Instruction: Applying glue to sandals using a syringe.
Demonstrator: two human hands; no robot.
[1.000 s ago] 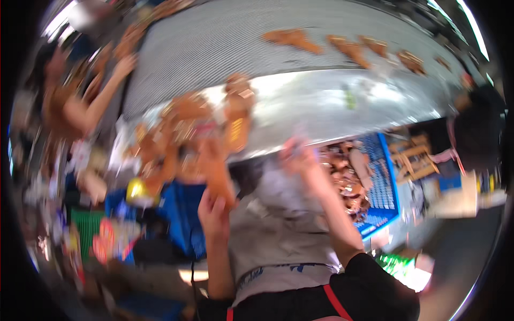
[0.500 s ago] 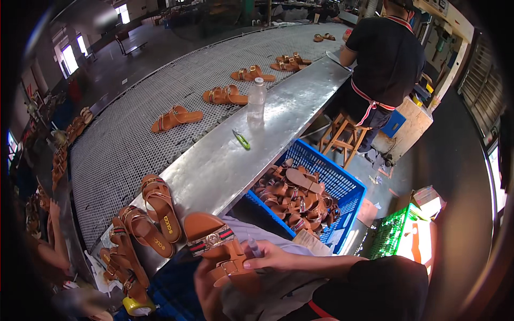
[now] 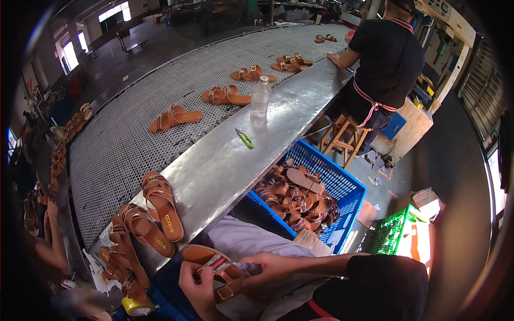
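Observation:
Over my lap I hold a brown sandal (image 3: 222, 257) with a striped strap and a buckled strap. My left hand (image 3: 198, 286) is closed round its near-left side, fingers at the striped strap. My right hand (image 3: 270, 267) is closed on the sandal's right side, by the buckled strap. A small greyish, stick-like thing shows by the right fingers; its kind is unclear. Left of my hands, several brown sandals (image 3: 163, 206) lie on the metal ledge (image 3: 209, 171). Farther along it are green-handled thread snips (image 3: 245, 139) and a clear plastic bottle (image 3: 261, 101).
A wide mesh conveyor (image 3: 123, 150) carries several sandals beyond the ledge. A blue crate (image 3: 350, 192) full of sandals stands at right, with a green crate (image 3: 391, 232) farther right. A co-worker (image 3: 388, 64) sits on a wooden stool (image 3: 342, 139). Yellow tape (image 3: 136, 306) lies lower left.
The sandal has tilted and sunk lower in my hands. My left hand has come up onto the striped strap. The co-worker's hand now rests on the ledge.

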